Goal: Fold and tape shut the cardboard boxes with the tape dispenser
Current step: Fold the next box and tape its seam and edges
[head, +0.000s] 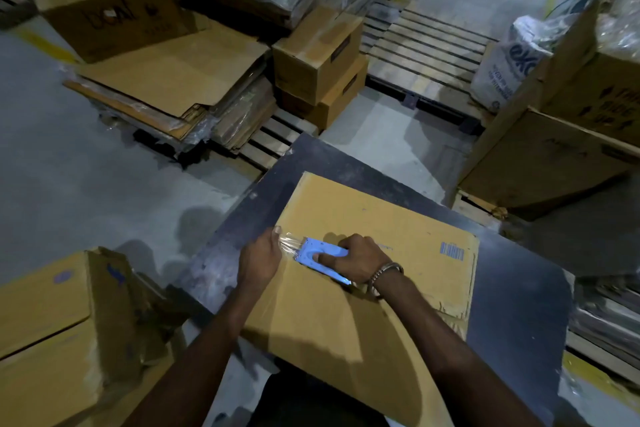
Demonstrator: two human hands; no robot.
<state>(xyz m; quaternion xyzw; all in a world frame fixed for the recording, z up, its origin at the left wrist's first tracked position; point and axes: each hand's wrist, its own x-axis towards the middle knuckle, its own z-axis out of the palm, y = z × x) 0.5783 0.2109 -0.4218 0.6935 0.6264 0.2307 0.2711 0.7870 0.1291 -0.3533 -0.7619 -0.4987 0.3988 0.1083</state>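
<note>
A brown cardboard box (374,218) lies with its closed top up on a dark table (519,288). My right hand (356,258) grips the handle of a blue tape dispenser (313,253) that rests on the box top near its left edge. A short stretch of clear tape (289,243) runs from the dispenser to my left hand (259,262), which pinches the tape end at the box's left edge.
A second brown box (52,329) stands at the lower left beside the table. Flattened cardboard (166,80) is stacked on a pallet ahead, with two small stacked boxes (318,69) next to it. Large boxes (554,149) and a white sack (509,62) stand at the right.
</note>
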